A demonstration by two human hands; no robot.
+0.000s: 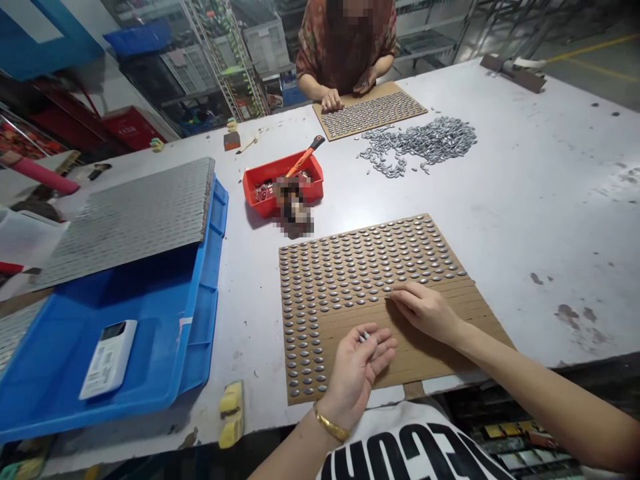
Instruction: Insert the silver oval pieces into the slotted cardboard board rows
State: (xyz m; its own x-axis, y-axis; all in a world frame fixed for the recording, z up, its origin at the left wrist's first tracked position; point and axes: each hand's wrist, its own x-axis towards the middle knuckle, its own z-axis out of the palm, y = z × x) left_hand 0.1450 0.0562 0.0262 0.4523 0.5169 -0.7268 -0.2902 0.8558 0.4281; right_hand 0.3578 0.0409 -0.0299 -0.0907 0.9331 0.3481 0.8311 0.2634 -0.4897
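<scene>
A brown cardboard sheet [360,333] lies before me, with rows of small silver pointed-oval metal pieces [350,268] across its far part and down its left side. Palm up over the bare lower part, my left hand [357,367] has its fingers curled around a few of the same oval pieces [365,337]. A gold bracelet [331,425] circles that wrist. My right hand [427,312] is closed in a pinch at the end of the lowest long row, its fingertips on one silver piece [387,289].
Loose silver pieces form a pile [430,141] farther back. Across the table, a person [347,50] works at another cardboard sheet [375,112]. A red bin [255,200] holds an orange-handled tool [304,157]. At left, a blue crate [200,347] contains a white device [109,360], beneath stacked filled sheets [135,217].
</scene>
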